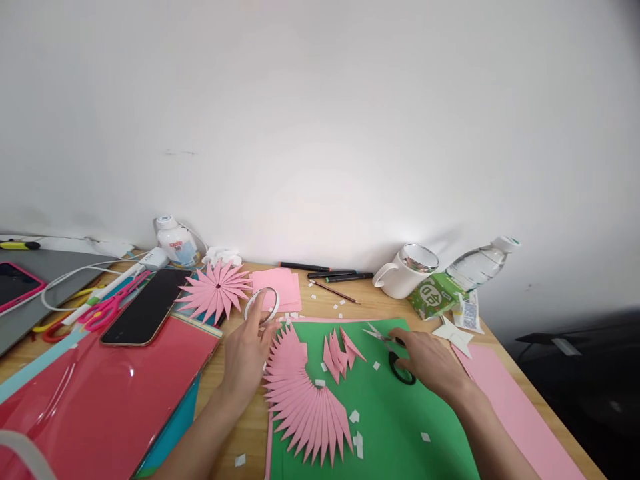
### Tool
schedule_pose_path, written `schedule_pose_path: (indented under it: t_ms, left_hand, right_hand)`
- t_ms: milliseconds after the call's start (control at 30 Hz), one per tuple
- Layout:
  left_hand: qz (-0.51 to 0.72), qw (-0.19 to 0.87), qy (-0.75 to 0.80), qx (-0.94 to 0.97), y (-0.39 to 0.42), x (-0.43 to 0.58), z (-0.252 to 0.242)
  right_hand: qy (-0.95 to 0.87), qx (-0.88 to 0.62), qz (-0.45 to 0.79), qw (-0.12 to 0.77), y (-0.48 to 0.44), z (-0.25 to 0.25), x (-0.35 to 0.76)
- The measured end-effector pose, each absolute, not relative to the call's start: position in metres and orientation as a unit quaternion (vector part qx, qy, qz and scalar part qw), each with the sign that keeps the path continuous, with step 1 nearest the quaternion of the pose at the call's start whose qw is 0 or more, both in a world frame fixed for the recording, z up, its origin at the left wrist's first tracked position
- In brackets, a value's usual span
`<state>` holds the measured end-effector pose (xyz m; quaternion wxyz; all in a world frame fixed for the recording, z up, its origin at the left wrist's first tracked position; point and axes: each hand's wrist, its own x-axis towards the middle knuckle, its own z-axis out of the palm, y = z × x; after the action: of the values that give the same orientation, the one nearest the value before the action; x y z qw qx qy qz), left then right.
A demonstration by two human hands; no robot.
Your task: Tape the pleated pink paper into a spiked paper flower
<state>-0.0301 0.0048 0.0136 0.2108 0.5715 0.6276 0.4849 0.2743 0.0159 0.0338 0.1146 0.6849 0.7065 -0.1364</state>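
My left hand [247,353] grips a thin white roll of tape [277,305] above the left edge of a green paper sheet [395,420]. With its fingers closed on the handle, my right hand [425,357] holds black-handled scissors [401,371] low over the sheet; their blades are parted and point left. A curved row of pleated pink paper pieces [305,407] fans out beside my left hand. Between my hands lie several loose folded pink pieces [337,355]. Small white paper scraps [355,416] are scattered over the green sheet.
A finished-looking pink paper star [218,287] sits behind my left hand, near pink paper squares [280,287]. At left are a phone [147,307] and a red folder [105,393]. Along the wall stand a white mug [403,275] and a tilted water bottle [477,267].
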Motion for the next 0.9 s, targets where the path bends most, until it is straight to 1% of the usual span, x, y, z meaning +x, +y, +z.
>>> schedule_pose_path:
  t_ms: [100, 167, 200, 267, 367, 433, 500, 600, 667, 800, 900]
  left_hand:
    - [0.485, 0.226, 0.627, 0.567, 0.005, -0.028, 0.015]
    - [0.518, 0.248, 0.609, 0.546, 0.005, -0.026, 0.015]
    - [0.535, 0.278, 0.594, 0.532, 0.005, -0.025, 0.015]
    - [0.559, 0.391, 0.536, 0.497, 0.005, -0.024, 0.017]
    - [0.559, 0.606, 0.387, 0.414, 0.006, -0.024, 0.021]
    - [0.551, 0.693, 0.300, 0.355, 0.007, -0.026, 0.024]
    - [0.538, 0.742, 0.253, 0.310, 0.008, -0.028, 0.026]
    - [0.512, 0.785, 0.214, 0.276, 0.007, -0.028, 0.026]
    - [0.501, 0.797, 0.203, 0.270, 0.005, -0.027, 0.025]
    - [0.489, 0.804, 0.189, 0.281, 0.003, -0.024, 0.022]
    - [0.492, 0.797, 0.184, 0.296, 0.004, -0.025, 0.021]
  right_hand:
    - [0.707, 0.689, -0.120, 0.100, 0.012, 0.040, 0.263]
    - [0.708, 0.693, -0.125, 0.052, 0.013, 0.044, 0.251]
    - [0.711, 0.689, -0.144, 0.015, 0.013, 0.043, 0.244]
    - [0.715, 0.664, -0.213, -0.049, 0.015, 0.038, 0.232]
    - [0.711, 0.619, -0.325, -0.077, 0.018, 0.026, 0.224]
    - [0.705, 0.605, -0.360, -0.083, 0.021, 0.023, 0.223]
    - [0.700, 0.614, -0.348, -0.109, 0.025, 0.030, 0.223]
    - [0.708, 0.617, -0.282, -0.195, 0.029, 0.051, 0.214]
    - [0.723, 0.566, -0.293, -0.266, 0.030, 0.064, 0.199]
    - [0.793, 0.432, -0.300, -0.308, 0.029, 0.071, 0.163]
    - [0.808, 0.398, -0.295, -0.320, 0.029, 0.065, 0.149]
